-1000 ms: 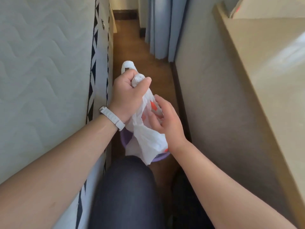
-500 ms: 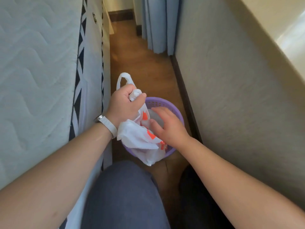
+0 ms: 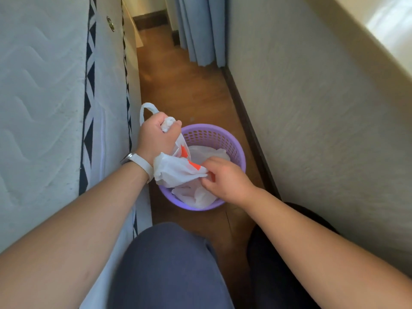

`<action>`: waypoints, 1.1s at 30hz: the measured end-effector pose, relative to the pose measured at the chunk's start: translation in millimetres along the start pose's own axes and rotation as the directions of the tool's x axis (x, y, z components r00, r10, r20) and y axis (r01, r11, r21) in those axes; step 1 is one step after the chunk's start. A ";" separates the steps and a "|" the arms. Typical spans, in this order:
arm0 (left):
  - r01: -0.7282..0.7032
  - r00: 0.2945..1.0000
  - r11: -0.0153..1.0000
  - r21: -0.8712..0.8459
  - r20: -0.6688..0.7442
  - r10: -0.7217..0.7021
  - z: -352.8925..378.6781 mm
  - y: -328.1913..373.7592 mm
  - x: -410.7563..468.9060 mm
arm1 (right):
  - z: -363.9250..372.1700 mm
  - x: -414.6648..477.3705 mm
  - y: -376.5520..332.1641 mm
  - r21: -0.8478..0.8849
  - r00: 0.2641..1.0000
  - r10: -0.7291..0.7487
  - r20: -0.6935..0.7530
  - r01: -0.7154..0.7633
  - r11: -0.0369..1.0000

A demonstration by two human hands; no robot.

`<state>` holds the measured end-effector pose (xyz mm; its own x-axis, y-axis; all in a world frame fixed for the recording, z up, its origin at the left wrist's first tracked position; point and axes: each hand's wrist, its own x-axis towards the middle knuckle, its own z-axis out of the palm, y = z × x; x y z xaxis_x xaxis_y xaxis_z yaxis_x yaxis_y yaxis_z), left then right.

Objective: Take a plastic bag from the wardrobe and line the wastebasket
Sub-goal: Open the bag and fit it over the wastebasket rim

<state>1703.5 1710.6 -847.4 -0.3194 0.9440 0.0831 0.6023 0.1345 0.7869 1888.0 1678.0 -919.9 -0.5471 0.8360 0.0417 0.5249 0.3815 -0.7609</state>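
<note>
Lower now beside the mattress (image 3: 40, 108), the left hand (image 3: 156, 139) fists round the bunched handles of the white plastic bag (image 3: 176, 172), one loop sticking up. The bag slants down and rightward, its bottom inside the purple wastebasket (image 3: 214, 132), to the right hand (image 3: 225, 179), whose fingertips pinch its edge.

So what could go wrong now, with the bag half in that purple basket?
The plastic bag is bunched in the left hand, not spread over the rim of the wastebasket; let go, it would likely slump inside. The right hand only pinches an edge, which might slip or tear. Nothing steadies the wastebasket on the wooden floor, so a tug could tip it.
</note>
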 end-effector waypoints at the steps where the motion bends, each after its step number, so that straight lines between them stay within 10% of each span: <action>1: 0.003 1.000 1.000 0.003 0.008 -0.003 -0.8 -1.3 -1.0 | 1.5 2.0 6.5 -0.049 1.000 -0.009 -0.011 0.008 0.999; 12: 0.089 0.988 0.977 0.193 0.105 -0.111 1.3 -28.8 -2.7 | -36.6 8.8 81.7 -0.481 0.984 0.177 -0.031 -0.170 0.860; 22: 0.046 0.977 0.996 0.070 0.205 -0.060 7.5 -20.7 -5.0 | -36.0 4.6 10.3 0.141 0.990 0.131 -0.061 -0.121 0.983; 33: 0.053 0.936 0.993 -0.105 0.352 -0.013 17.0 -3.1 -10.2 | -4.7 21.0 -9.2 0.041 0.990 0.140 -0.019 -0.139 0.989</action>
<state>1717.4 1705.6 -861.2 -0.0493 0.9878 -0.1478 0.5043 0.1523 0.8500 1874.8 1693.8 -909.0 -0.4554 0.8887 -0.0531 0.5691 0.2447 -0.7850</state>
